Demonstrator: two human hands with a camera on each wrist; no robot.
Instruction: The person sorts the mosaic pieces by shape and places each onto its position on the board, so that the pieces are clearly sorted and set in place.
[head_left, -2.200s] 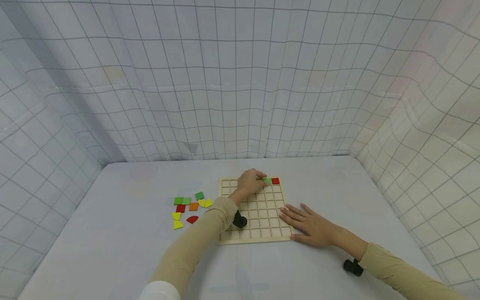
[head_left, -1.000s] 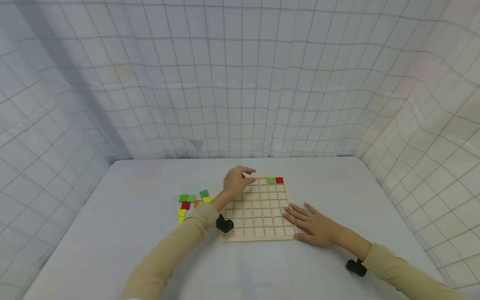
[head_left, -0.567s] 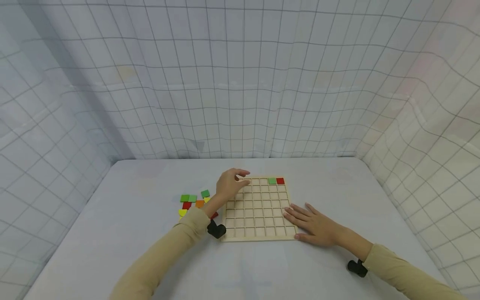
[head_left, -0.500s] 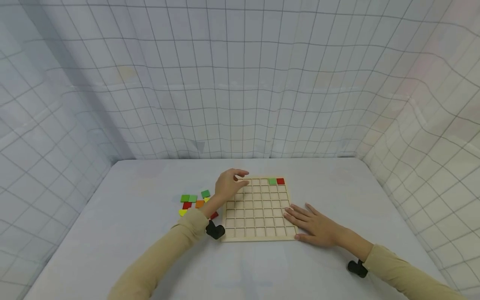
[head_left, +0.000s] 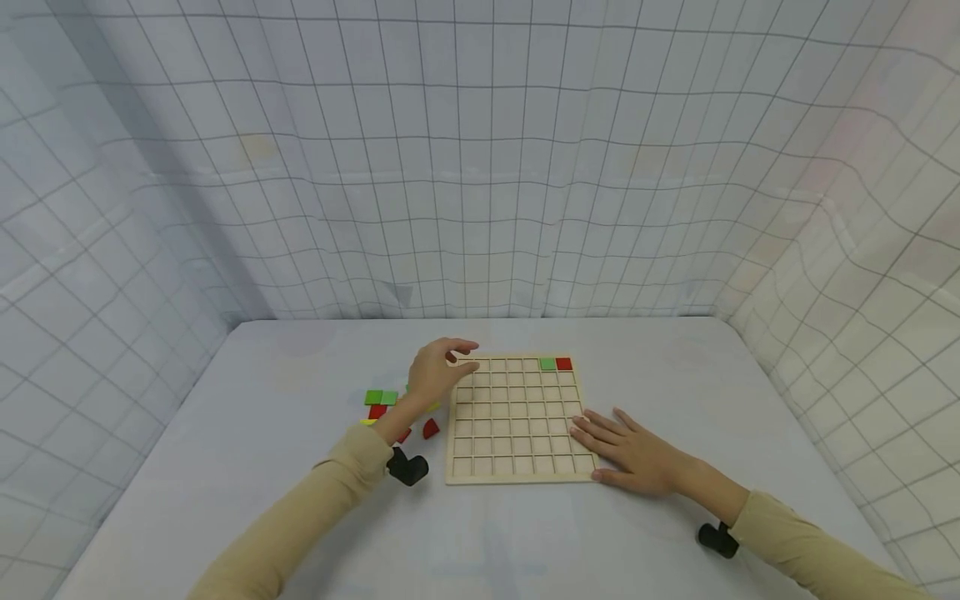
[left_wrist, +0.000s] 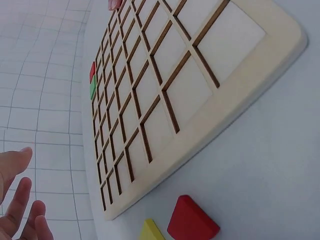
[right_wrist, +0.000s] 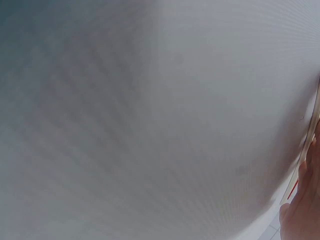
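A wooden grid board (head_left: pixel 517 478) lies on the white table, with a light green square tile (head_left: pixel 547 364) and a red square tile (head_left: pixel 564 364) side by side in its far right cells. My left hand (head_left: pixel 435 369) hovers at the board's far left corner, thumb and fingers apart and nothing between them. In the left wrist view the fingers (left_wrist: pixel 20 205) of that hand also hold nothing. My right hand (head_left: pixel 637 454) lies flat with fingers spread, its fingertips resting on the board's right edge. The right wrist view catches only part of this hand (right_wrist: pixel 305 205).
Left of the board lie several loose tiles, partly hidden by my left arm: a green square (head_left: pixel 373 397), a light green square (head_left: pixel 390 397), a red square (head_left: pixel 377 412) and a red quarter-round piece (head_left: pixel 431 428). Grid-patterned curtains (head_left: pixel 480 167) enclose the table.
My left hand has withdrawn leftward from beside the light green tile, across the board's far edge toward the loose tiles. My right hand has stayed at the board's right edge.
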